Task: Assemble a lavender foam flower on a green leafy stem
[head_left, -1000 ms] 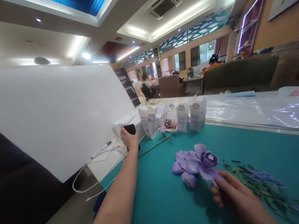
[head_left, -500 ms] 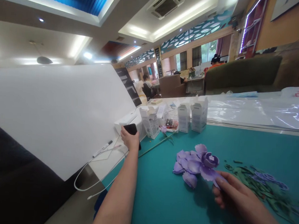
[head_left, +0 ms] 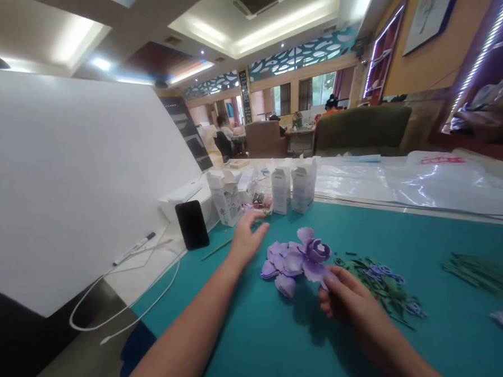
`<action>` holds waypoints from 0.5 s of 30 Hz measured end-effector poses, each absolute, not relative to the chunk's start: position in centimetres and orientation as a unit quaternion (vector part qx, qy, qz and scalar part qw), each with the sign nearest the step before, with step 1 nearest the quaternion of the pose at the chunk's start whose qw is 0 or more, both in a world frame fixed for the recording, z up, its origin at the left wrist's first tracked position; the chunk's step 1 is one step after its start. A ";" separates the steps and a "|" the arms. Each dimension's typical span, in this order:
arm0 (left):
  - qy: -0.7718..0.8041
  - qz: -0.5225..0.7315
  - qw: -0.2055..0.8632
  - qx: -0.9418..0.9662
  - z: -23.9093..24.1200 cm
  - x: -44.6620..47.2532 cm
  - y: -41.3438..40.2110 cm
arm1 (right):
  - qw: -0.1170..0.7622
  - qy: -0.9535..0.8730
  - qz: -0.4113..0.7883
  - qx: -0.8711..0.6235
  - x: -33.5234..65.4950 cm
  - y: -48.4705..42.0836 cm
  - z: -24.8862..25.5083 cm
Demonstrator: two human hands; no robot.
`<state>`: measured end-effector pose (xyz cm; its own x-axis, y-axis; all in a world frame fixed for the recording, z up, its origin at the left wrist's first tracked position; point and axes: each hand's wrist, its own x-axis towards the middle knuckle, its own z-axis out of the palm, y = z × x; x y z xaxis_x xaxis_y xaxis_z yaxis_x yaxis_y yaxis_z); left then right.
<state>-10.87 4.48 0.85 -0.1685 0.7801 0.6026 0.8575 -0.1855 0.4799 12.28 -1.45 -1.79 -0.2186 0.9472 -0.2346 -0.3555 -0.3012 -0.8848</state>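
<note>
A purple paper flower [head_left: 298,259] with loose petals lies on the teal mat [head_left: 353,340]. My right hand [head_left: 349,305] is closed, pinching a petal at the flower's right edge. My left hand [head_left: 245,237] hovers open just left of the flower, fingers stretched toward small white cartons [head_left: 291,185]. A black phone [head_left: 192,224] leans upright against a white box [head_left: 183,199], to the left of my left hand and apart from it.
A big white board [head_left: 67,173] stands at the left, with a marker [head_left: 132,248] and a white cable [head_left: 123,305] below it. Green and purple paper scraps [head_left: 381,282] lie right of the flower, green strips [head_left: 479,271] farther right. Clear plastic sheeting [head_left: 424,183] covers the table behind. People sit in the background.
My left hand let go of the black phone, which now leans against the white box, and moved right toward the flower. The view turned to the right and down.
</note>
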 end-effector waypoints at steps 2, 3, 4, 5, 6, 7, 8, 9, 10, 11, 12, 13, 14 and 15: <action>-0.622 -0.390 0.046 -0.677 1.2 -9.1 3.8 | 0.477 -0.352 0.691 -0.413 12.4 -1.3 -1.7; -0.619 -0.372 0.051 -0.690 1.4 -8.4 3.5 | 0.477 -0.351 0.692 -0.413 12.5 -1.2 -1.7; -0.621 -0.343 0.064 -0.702 1.5 -7.9 3.2 | 0.477 -0.351 0.693 -0.412 12.6 -1.1 -1.8; -0.627 -0.301 0.087 -0.714 1.6 -7.5 3.0 | 0.473 -0.351 0.696 -0.410 12.7 -1.0 -1.9; -0.632 -0.262 0.106 -0.722 1.7 -7.2 2.8 | 0.469 -0.352 0.700 -0.409 12.8 -0.9 -2.0; -0.635 -0.223 0.124 -0.729 1.7 -6.9 2.7 | 0.464 -0.353 0.703 -0.407 12.9 -0.8 -2.1; -0.638 -0.191 0.136 -0.734 1.7 -6.7 2.6 | 0.458 -0.354 0.707 -0.406 13.0 -0.7 -2.1; -0.639 -0.170 0.141 -0.737 1.6 -6.5 2.6 | 0.453 -0.354 0.710 -0.407 13.0 -0.7 -2.2; -0.639 -0.156 0.143 -0.740 1.4 -6.4 2.6 | 0.450 -0.355 0.711 -0.408 13.1 -0.6 -2.1; -0.639 -0.147 0.142 -0.742 1.3 -6.3 2.7 | 0.447 -0.355 0.711 -0.410 13.1 -0.6 -2.1; -0.639 -0.141 0.141 -0.743 1.1 -6.2 2.7 | 0.446 -0.355 0.711 -0.412 13.1 -0.6 -2.1; -0.639 -0.137 0.139 -0.744 0.9 -6.2 2.7 | 0.444 -0.355 0.710 -0.415 13.1 -0.6 -2.0; -0.641 -0.134 0.137 -0.743 0.6 -6.2 2.8 | 0.444 -0.354 0.710 -0.418 13.1 -0.6 -2.0; -0.643 -0.129 0.134 -0.743 0.4 -6.2 2.8 | 0.445 -0.352 0.708 -0.420 13.1 -0.6 -2.0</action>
